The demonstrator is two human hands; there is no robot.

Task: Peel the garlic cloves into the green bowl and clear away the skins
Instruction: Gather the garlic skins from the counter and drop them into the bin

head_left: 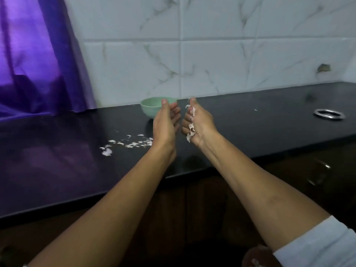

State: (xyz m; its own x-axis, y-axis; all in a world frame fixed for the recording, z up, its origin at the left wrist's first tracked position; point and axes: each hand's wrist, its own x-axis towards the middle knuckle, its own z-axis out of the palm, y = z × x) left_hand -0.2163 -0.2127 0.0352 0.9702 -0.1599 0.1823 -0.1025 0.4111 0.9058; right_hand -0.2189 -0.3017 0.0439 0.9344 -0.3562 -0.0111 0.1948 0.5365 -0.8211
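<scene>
Head view (the only view). The left hand (166, 120) is held above the counter (250, 132), palm turned inward, fingers relaxed and lightly curved, nothing gripped. The right hand (198, 122) is raised just beside it, fingers curled round a bunch of held skins (191, 130); papery shreds stick out between the fingers and below the fist. The two hands are close but apart. The green bowl (152, 106) stands at the far edge of the counter against the tiled wall (212, 54), partly hidden behind the left hand; its inside cannot be seen, so no cloves can be confirmed. A trail of loose skins (131, 143) lies on the counter to the left of the left wrist, nearer than the bowl. A metal ring (329, 114) lies far right, and a purple curtain (38, 54) hangs far left. Step judged: clearing of skins, part done. Notes for doing it well: the right fist is best kept closed, since the skins are light and will drift if the grip is loosened. The loose trail could be swept toward the near edge with the flat left hand and caught there. Sweeping is to be directed away from the bowl, so that no skin is flicked into it. Fine flecks are likely to cling to the dark surface; a second pass may be needed.
</scene>
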